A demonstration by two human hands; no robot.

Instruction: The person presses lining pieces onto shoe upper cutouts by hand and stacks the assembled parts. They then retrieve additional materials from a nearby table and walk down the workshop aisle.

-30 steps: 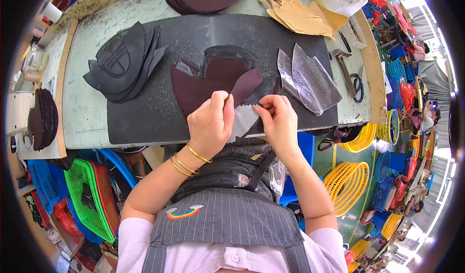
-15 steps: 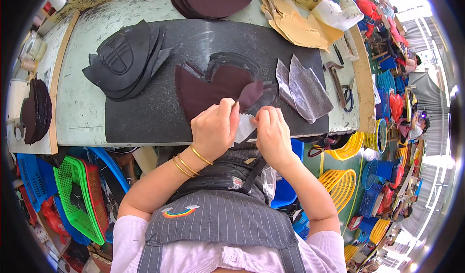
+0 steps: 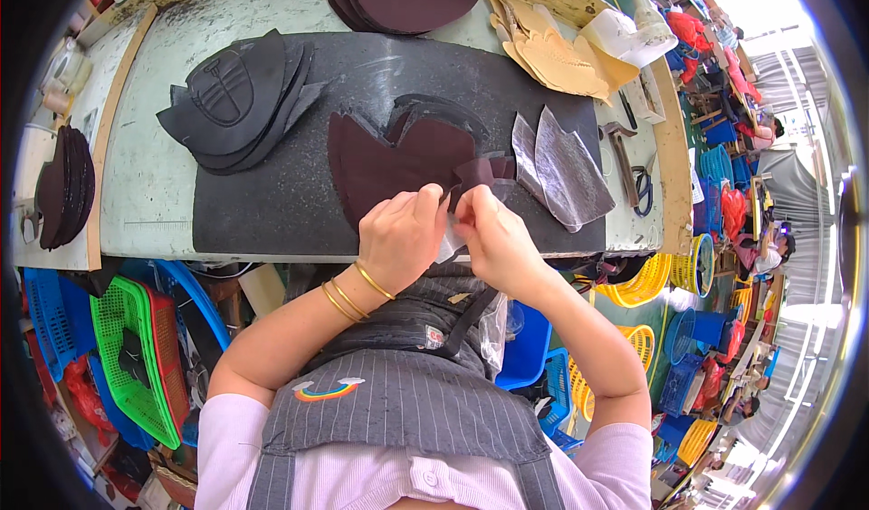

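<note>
The left hand [image 3: 405, 231] and right hand [image 3: 496, 241] pinch a maroon strip [image 3: 472, 173] between closed fingers [image 3: 427, 202], long axis pointing away, slightly rightward.

My left hand [image 3: 403, 238] and right hand [image 3: 493, 243] meet over the near edge of the mat [image 3: 253, 211], a scrap [image 3: 449, 244] between my fingers. Just beyond them, a large cut piece [image 3: 389, 162] lies on the mat; to its left sits one pile of pieces [image 3: 231, 98], to its right two sheets [image 3: 570, 171]. Behind the mat, on the bench [image 3: 145, 211], rests a far pile [image 3: 412, 3], with a stack of cutouts [image 3: 552, 53] to its right. Right of the mat lie a hammer [image 3: 624, 157] and, just beside it, scissors [image 3: 643, 193]. Nested baskets [image 3: 110, 356] stand below, left of me.
</note>
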